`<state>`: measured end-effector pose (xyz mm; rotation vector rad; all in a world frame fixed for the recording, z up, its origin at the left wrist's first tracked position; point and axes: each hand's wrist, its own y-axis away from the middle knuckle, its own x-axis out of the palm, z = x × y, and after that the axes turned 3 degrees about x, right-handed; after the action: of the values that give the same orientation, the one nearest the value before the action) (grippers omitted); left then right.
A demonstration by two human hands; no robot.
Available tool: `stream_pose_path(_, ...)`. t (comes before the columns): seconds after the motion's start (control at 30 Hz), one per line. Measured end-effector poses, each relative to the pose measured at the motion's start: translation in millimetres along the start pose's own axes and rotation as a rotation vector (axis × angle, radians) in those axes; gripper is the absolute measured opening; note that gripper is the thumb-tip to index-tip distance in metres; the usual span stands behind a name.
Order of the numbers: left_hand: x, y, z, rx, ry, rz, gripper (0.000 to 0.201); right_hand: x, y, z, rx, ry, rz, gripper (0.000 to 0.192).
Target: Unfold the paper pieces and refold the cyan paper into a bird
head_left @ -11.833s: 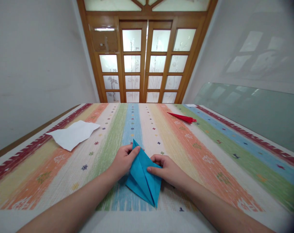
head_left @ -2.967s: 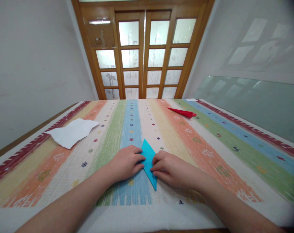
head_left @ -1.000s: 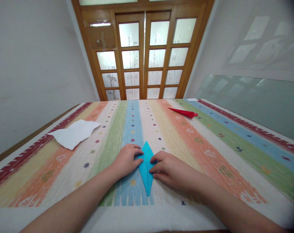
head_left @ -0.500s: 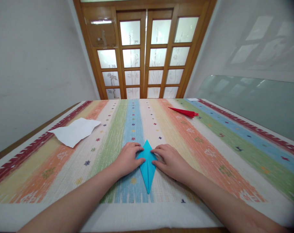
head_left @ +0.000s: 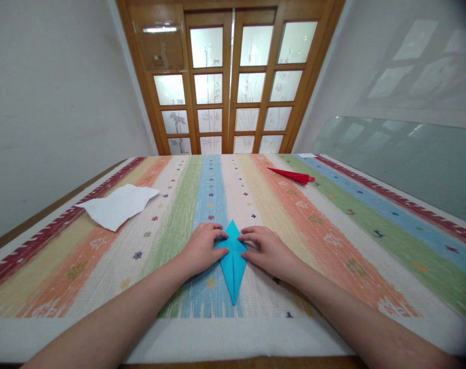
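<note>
A folded blue paper [head_left: 233, 264], narrow and kite-shaped with its long point toward me, lies flat on the striped tablecloth [head_left: 332, 230]. My left hand [head_left: 202, 248] rests on its left upper edge with fingertips pressing down. My right hand [head_left: 269, 248] presses the right upper edge the same way. The fingertips of both hands nearly meet at the paper's far tip.
A crumpled white sheet [head_left: 117, 205] lies at the far left of the table. A folded red paper [head_left: 292, 175] lies at the far right. A wooden glazed door [head_left: 227, 82] stands beyond the table, and a glass pane [head_left: 402, 164] leans on the right wall.
Since 11.8 s ago the blue paper has been folded narrower. Over the last second both hands slid up the paper toward its far tip, and it turned to point straight at me.
</note>
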<state>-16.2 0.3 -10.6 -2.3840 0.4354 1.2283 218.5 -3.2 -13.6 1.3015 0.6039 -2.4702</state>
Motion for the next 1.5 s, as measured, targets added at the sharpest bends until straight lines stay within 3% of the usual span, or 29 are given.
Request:
stream_pose_path(0.27,-7.6,-0.7,-4.8,0.107,0.034,0.008,0.01,-4.5,1.4,3.8,-0.032,-0.104,-0.029,0.018)
stream_pose_path(0.5,-25.1,2.7,-6.9,0.332,-0.086,0.219,0.024,-13.9,5.3,8.2,-0.141,-0.034,0.085,0.016)
stream_pose_path(0.7,-34.3,5.5,-13.7,0.412,-0.182,0.274,0.029,-21.4,6.7,6.4,-0.207,0.016,0.163,0.019)
stream_pose_path(1.0,-29.0,8.9,-19.0,0.4,-0.251,0.269,0.028,-23.1,7.5,12.3,-0.223,0.083,0.133,0.016)
stream_pose_path(1.27,-34.6,9.0,-9.8,0.238,-0.174,0.255,0.027,-25.4,7.2,8.8,-0.149,0.082,0.161,0.015)
stream_pose_path(1.5,-37.5,8.1,-13.8,0.227,-0.315,0.306,0.032,-28.5,5.7,6.5,-0.097,0.091,0.215,0.017)
